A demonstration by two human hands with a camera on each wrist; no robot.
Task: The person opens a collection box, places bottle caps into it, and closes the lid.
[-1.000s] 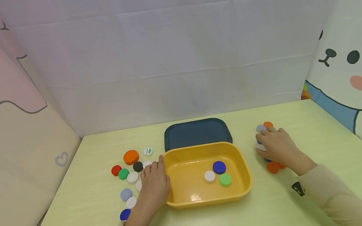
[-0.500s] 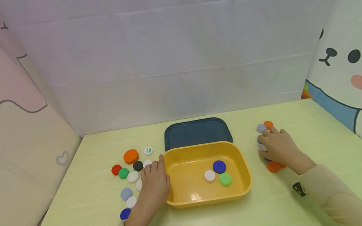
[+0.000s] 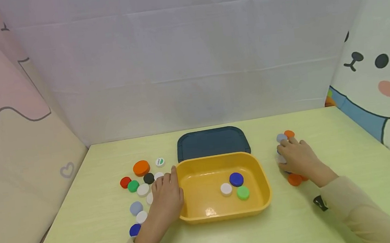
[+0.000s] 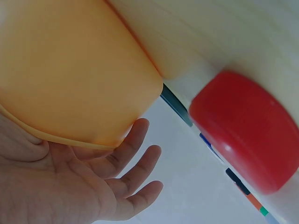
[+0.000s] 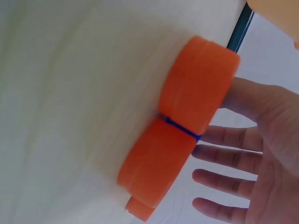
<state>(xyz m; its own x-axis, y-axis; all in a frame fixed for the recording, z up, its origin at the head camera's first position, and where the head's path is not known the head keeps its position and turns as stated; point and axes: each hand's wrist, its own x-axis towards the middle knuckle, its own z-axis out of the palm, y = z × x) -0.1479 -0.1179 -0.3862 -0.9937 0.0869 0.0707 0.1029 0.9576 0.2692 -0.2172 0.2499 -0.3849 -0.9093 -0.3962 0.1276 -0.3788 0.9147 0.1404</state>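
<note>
A yellow plastic box point(image 3: 223, 216) holds a blue bottle cap point(image 3: 236, 179), a white cap point(image 3: 226, 189) and a light green cap point(image 3: 243, 193). My left hand point(image 3: 165, 200) holds its left rim, thumb inside and index finger along the edge; the other fingers spread loosely in the left wrist view. On the right, my right hand point(image 3: 300, 162) reaches over several caps, its fingers bent down beside a white cap point(image 3: 282, 159). Orange caps point(image 5: 201, 84) hide its thumb tip and some fingertips in the right wrist view, so any grip is unclear.
Behind the box lies a dark blue lid point(image 3: 213, 143). Several loose caps, including a large orange cap point(image 3: 141, 168) and a red cap point(image 4: 245, 133), lie left of the box. A pale curtain point(image 3: 189, 66) stands behind the table point(image 3: 94, 211).
The right hand shifts only slightly over the caps, and the white cap beside it moves a little. The left hand and the box stay in place.
</note>
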